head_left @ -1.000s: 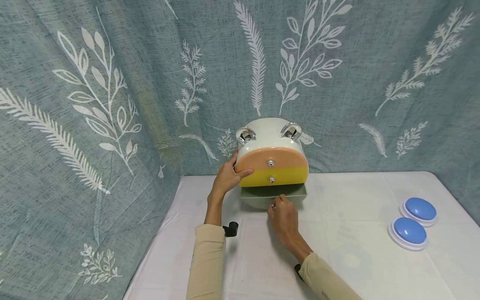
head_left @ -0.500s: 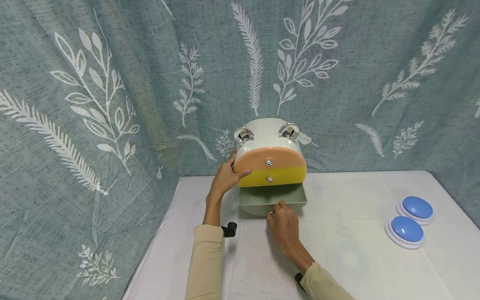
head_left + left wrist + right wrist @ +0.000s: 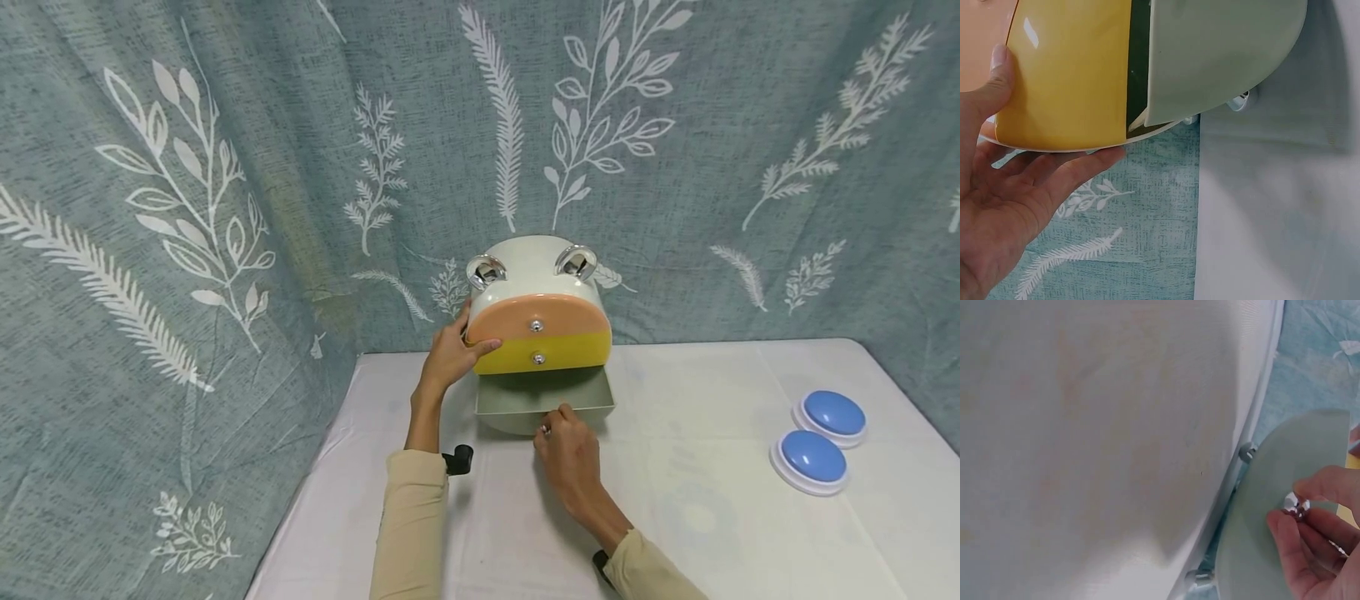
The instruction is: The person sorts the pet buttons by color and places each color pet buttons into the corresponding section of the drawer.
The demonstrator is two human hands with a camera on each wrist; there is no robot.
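Observation:
A small rounded cabinet [image 3: 528, 267] with a white shell stands at the back of the table in the head view. Its orange drawer [image 3: 570, 313] and yellow drawer [image 3: 577, 352] are closed, and the green bottom drawer [image 3: 502, 423] is pulled out, its visible interior bare. My left hand [image 3: 448, 360] grips the cabinet's left side, thumb on the front and fingers along the side wall. With thumb and fingertips, my right hand [image 3: 570, 458] pinches the silver knob [image 3: 1295, 504] of the green drawer, as the right wrist view shows.
Two blue push buttons [image 3: 813, 457] with white bases sit at the right of the white-covered table [image 3: 697, 417]. A patterned teal curtain [image 3: 450, 125] hangs close behind the cabinet and along the left. Silver ring-shaped parts [image 3: 576, 262] stick up from the cabinet's top.
The green drawer has slid out toward me with my right hand on its knob, mostly in the first half second. My left hand keeps its hold on the cabinet's side.

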